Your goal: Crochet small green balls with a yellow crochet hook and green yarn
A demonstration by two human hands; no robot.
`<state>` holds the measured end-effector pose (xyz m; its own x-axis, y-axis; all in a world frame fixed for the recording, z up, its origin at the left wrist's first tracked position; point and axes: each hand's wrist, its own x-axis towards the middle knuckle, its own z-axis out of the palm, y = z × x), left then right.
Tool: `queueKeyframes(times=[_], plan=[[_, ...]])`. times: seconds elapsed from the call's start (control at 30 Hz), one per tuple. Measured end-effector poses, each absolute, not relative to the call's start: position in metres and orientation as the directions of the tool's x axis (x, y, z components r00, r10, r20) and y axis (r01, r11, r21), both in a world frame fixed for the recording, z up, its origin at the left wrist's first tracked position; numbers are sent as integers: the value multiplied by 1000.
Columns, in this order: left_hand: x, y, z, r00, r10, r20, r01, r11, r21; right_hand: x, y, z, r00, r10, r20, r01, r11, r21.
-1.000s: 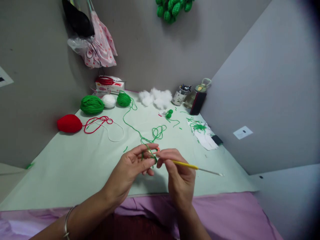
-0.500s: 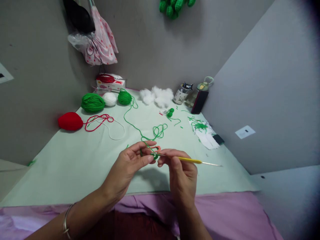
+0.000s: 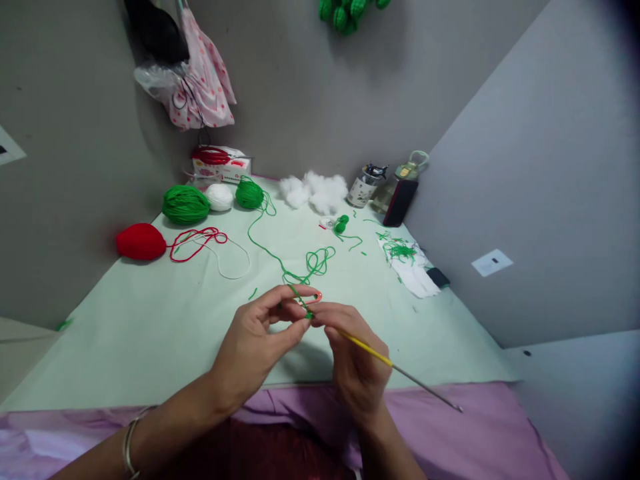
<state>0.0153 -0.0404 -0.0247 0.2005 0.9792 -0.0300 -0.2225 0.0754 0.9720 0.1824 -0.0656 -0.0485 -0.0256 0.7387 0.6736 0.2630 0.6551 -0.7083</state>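
Between my two hands is a small piece of green crochet work (image 3: 309, 315), mostly hidden by fingertips. My left hand (image 3: 260, 333) pinches it between thumb and fingers, with green yarn (image 3: 299, 297) running over the index finger. An orange stitch marker (image 3: 315, 297) shows just beyond that finger. My right hand (image 3: 357, 353) is closed around a crochet hook (image 3: 367, 348) with a yellow grip. The hook's metal back end points down to the right, and its front tip is hidden at the work. Loose loops of the yarn lie on the table behind my hands.
Balls of red yarn (image 3: 141, 241), green yarn (image 3: 186, 205) and white yarn (image 3: 219, 197) sit at the left. White stuffing (image 3: 320, 192) lies at the back. A pen jar (image 3: 363, 189), a phone (image 3: 401, 203) and paper with green scraps (image 3: 413, 270) are at the right.
The hook has tilted, its back end swinging downward and to the right. My right hand has turned and its fingers have come closer to the left fingertips.
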Motion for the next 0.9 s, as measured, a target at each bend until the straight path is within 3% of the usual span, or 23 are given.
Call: queueKeyframes(times=[0.17,0.33,0.9], plan=[[11,-37,-23,231,972,-36,-290,104,951,184,-68,-49,87,741,666,186,644,-742],[9,-35,-26,274,960,-55,-311,143,940,184,-67,-49,42,767,641,62,638,-768],[11,-39,-25,196,975,101,-132,-75,988,187,-69,-49,-81,698,711,264,703,-660]])
